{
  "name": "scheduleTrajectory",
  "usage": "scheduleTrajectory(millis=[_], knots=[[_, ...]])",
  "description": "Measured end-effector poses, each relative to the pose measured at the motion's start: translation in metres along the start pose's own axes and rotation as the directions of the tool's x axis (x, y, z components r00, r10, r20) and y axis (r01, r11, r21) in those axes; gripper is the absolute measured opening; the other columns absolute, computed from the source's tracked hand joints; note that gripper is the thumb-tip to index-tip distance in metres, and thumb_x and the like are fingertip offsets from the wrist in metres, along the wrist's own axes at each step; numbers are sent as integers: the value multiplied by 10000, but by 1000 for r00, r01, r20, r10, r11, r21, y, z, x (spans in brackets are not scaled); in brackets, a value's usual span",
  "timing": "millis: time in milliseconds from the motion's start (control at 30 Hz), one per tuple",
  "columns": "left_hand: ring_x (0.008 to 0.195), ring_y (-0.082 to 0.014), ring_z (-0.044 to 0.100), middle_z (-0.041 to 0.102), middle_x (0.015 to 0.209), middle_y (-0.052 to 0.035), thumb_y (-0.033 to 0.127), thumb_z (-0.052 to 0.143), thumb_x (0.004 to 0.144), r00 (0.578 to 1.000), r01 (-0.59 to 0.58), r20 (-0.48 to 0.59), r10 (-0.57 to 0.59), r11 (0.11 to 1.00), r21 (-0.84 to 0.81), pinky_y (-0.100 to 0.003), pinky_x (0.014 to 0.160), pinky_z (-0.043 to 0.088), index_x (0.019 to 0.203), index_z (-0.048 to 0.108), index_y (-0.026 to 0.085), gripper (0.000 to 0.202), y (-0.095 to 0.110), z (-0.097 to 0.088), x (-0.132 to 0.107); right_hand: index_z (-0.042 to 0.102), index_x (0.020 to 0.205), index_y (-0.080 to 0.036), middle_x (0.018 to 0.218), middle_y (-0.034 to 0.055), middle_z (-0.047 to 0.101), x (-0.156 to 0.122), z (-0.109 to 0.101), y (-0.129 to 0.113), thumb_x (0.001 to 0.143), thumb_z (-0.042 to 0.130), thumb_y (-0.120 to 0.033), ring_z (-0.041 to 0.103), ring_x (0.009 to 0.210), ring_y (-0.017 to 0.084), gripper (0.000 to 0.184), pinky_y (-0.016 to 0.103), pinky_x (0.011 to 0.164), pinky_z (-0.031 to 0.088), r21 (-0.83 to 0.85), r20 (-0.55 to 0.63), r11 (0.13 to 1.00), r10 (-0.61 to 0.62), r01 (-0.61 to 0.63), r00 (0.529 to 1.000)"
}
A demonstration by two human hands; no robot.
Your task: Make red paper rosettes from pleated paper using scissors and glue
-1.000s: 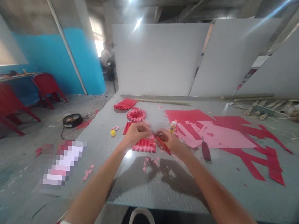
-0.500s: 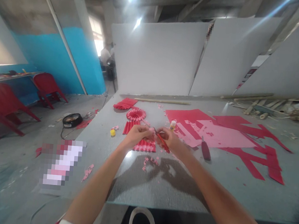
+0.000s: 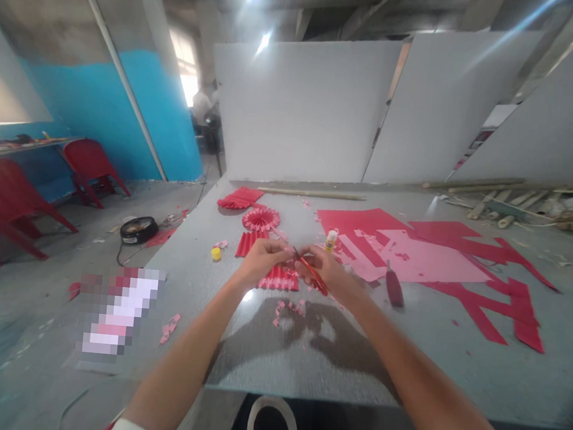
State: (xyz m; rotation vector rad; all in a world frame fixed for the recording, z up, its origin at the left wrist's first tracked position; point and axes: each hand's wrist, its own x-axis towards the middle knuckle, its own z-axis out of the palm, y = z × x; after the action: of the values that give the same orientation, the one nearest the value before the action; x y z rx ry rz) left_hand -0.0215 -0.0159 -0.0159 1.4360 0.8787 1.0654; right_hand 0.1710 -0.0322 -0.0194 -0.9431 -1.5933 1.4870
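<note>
Over the grey table, my left hand (image 3: 263,262) is closed in a pinch on a small piece of pink paper, mostly hidden by the fingertips. Close beside it, my right hand (image 3: 325,272) is wrapped round red-handled scissors (image 3: 317,279), their dark tip pointing at the left fingertips. Beneath the hands lies a pleated red paper strip (image 3: 281,279) with a pink edge. Another pleated red piece (image 3: 250,244) and a round red-and-pink paper rosette (image 3: 260,219) lie just beyond the left hand. Small pink paper scraps (image 3: 289,311) are scattered nearer me.
A glue stick (image 3: 331,240) stands beyond my right hand; its yellow cap (image 3: 215,254) is at left. Red sheets (image 3: 366,222), a pink sheet (image 3: 428,257) and a dark-red-handled tool (image 3: 394,290) lie to the right. Bamboo pieces (image 3: 493,203) are at the back right.
Both hands stay almost in place. The fingertips and scissors have shifted slightly, and less of the pink paper shows between them.
</note>
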Motion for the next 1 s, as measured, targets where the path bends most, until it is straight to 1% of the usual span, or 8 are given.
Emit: scheduleTrajectory(millis=[200, 333, 433, 567, 667, 867, 1000], knots=[[624, -137, 665, 725, 683, -55, 427, 770, 789, 1000, 5, 18, -5, 1000, 21, -255, 652, 515, 738, 739, 119, 314, 1, -2, 0, 526, 945, -227, 658, -56, 565, 0, 0, 0, 765, 761, -506, 423, 509, 90, 408, 248, 482, 311, -10, 6, 999, -35, 35, 999], [645, -140, 671, 733, 712, -65, 436, 767, 795, 999, 31, 29, -32, 999, 25, -256, 672, 522, 754, 731, 121, 319, 2, -4, -1, 529, 943, -226, 626, -65, 536, 0, -1, 1, 773, 743, -489, 415, 498, 92, 379, 251, 478, 308, -22, -5, 999, -45, 45, 999], [661, -136, 671, 731, 725, -66, 453, 754, 807, 1000, 28, 15, -28, 999, 20, -247, 670, 516, 768, 722, 129, 328, 5, -5, -1, 518, 939, -233, 634, -68, 528, 0, -1, 0, 763, 748, -455, 417, 495, 90, 364, 246, 470, 301, -24, -20, 999, -31, 31, 999], [653, -131, 659, 720, 712, -61, 447, 772, 785, 1000, 24, -15, -23, 999, 35, -246, 670, 510, 759, 719, 130, 322, 5, -8, 0, 520, 943, -235, 647, -63, 535, -2, -1, -4, 756, 731, -419, 436, 513, 99, 337, 247, 476, 311, -51, -19, 999, -14, 13, 1000], [633, -128, 647, 716, 691, -61, 445, 776, 777, 1000, 25, 4, -26, 997, 70, -252, 668, 509, 725, 721, 128, 326, 3, -9, 0, 527, 959, -232, 640, -61, 532, -3, -2, -6, 757, 722, -407, 452, 532, 108, 331, 251, 491, 321, -54, 1, 999, -10, 10, 1000], [653, -140, 665, 730, 691, -65, 402, 756, 789, 999, 22, 38, -27, 994, 109, -257, 683, 513, 727, 743, 137, 273, 5, -12, 0, 527, 932, -225, 626, -63, 515, -5, -3, -9, 787, 710, -392, 423, 539, 103, 287, 259, 511, 310, -79, 54, 996, -40, 45, 998], [631, -140, 651, 725, 674, -74, 387, 750, 787, 996, 15, 81, -27, 989, 146, -257, 662, 507, 715, 746, 132, 265, 9, -16, -1, 546, 922, -223, 656, -49, 549, -6, -6, -9, 792, 731, -408, 439, 568, 108, 292, 265, 540, 333, -110, 103, 992, -46, 57, 994]])
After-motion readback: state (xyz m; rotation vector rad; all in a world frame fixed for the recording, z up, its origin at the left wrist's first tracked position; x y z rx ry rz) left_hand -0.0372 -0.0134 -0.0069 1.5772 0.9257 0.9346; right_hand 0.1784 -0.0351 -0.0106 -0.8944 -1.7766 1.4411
